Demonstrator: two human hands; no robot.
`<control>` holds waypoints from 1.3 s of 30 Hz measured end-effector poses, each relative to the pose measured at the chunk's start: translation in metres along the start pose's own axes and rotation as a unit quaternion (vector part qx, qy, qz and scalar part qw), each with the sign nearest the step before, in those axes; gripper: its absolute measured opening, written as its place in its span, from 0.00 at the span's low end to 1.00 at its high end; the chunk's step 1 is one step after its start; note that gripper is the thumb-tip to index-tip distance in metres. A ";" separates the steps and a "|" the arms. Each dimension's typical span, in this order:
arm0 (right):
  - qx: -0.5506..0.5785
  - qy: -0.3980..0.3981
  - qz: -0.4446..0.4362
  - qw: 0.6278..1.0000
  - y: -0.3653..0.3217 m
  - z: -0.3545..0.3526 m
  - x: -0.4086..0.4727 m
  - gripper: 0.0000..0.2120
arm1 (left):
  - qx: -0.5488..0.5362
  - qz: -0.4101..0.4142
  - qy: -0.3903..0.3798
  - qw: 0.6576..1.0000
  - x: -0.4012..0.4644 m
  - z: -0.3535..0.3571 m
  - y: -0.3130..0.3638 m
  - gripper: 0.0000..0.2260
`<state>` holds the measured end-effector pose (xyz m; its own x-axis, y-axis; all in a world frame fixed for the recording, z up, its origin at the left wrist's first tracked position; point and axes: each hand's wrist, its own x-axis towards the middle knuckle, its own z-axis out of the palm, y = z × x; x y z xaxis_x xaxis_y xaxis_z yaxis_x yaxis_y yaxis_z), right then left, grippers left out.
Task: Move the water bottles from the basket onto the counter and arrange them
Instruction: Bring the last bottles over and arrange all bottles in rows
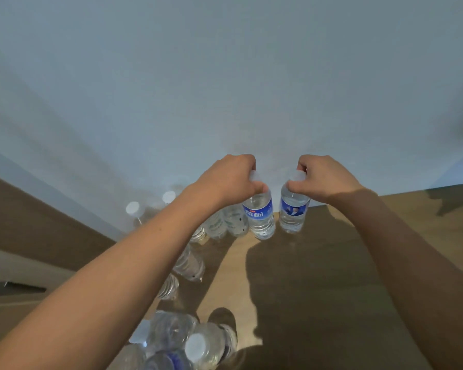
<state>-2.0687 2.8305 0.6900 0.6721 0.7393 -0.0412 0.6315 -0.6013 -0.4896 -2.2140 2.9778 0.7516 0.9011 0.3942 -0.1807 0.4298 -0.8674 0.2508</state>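
hidden: row bottles behind left forearm | cut off: bottom-edge bottles — labels blurred

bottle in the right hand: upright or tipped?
Upright. The water bottle stands on the wooden counter with its white cap on top, the right hand gripping its neck.

Both hands on bottle necks at the far edge

Left hand and right hand each pinch a clear blue-labelled plastic water bottle upright on the brown wooden counter.
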 end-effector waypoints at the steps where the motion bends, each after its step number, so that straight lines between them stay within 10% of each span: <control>1: 0.004 -0.008 0.001 1.000 0.003 0.001 0.003 0.13 | 0.007 0.003 -0.003 1.000 0.006 0.007 0.001 0.21; 30: 0.017 -0.062 -0.011 0.998 0.002 0.033 0.013 0.14 | -0.034 -0.082 0.051 0.995 -0.011 0.040 -0.030 0.13; 34: -0.082 -0.133 0.063 0.986 -0.018 0.014 0.011 0.22 | 0.021 -0.148 0.072 0.986 -0.046 0.014 -0.084 0.11; 39: -0.159 -0.018 -0.049 0.986 -0.080 0.001 -0.003 0.22 | 0.094 -0.272 0.043 0.957 -0.072 -0.008 -0.151 0.14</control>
<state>-2.1216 2.8772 0.7288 0.5918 0.8051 -0.0402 0.7857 -0.5872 -0.1947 -2.3433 3.0827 0.7344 0.5513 0.8198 -0.1548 0.8261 -0.5624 -0.0358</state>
